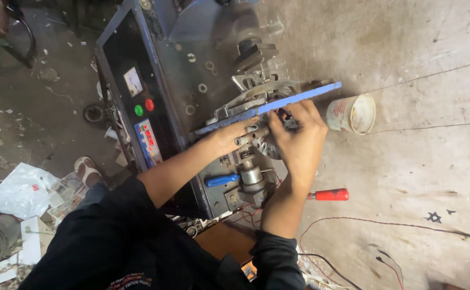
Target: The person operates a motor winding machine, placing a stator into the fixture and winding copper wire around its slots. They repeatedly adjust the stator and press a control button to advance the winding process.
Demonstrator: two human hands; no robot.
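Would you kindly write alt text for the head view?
Both hands, left and right, grip a metal part on a dark machine, under a blue bar. A red-handled tool and a tipped can lie on the concrete floor.

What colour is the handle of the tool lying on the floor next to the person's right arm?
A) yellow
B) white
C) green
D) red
D: the tool on the concrete floor beside the right arm has a bright red handle; the only blue handle lies on the machine instead.
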